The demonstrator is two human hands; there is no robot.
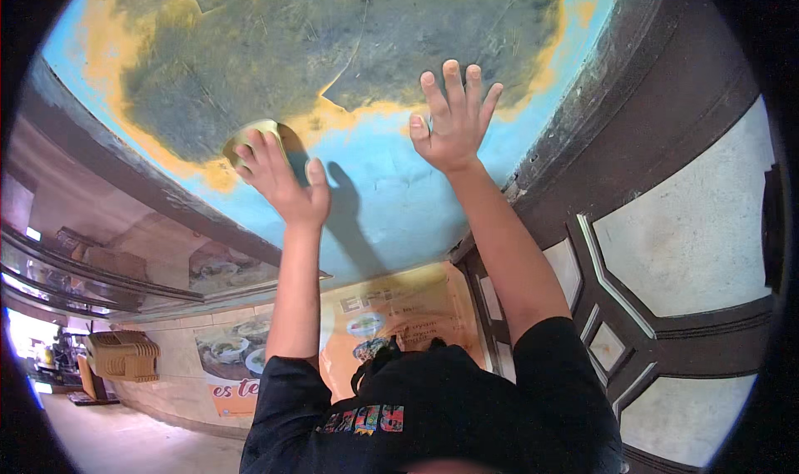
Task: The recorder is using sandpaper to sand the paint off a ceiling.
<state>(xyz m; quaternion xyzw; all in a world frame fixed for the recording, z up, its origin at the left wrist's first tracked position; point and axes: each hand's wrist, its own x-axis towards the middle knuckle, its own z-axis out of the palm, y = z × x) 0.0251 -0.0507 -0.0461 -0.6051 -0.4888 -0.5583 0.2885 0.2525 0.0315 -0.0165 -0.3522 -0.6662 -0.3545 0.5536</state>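
A painted panel (pixel 399 180), apparently overhead, has light-blue edges, an orange band and a large worn grey middle with cracks and a lifted flake. At the panel's left side, my left hand (pixel 284 187) presses a curved, yellowish sheet or pad (pixel 265 127), possibly sandpaper, under its fingers. Its thumb stands apart from the sheet. My right hand (pixel 452 124) is spread, back towards me, at the border of orange and grey, with nothing in it. Whether its palm touches the panel is hard to tell. A shadow of my left arm falls across the blue paint.
Dark beams (pixel 562 112) frame the panel. Glossy panelling (pixel 156 237) lies left, dark woodwork with pale insets (pixel 686 224) right. Posters with food pictures and writing (pixel 431 312) hang on the wall. Brown stacked chairs (pixel 122 355) stand at lower left. My black shirt (pixel 431 399) fills the lower middle.
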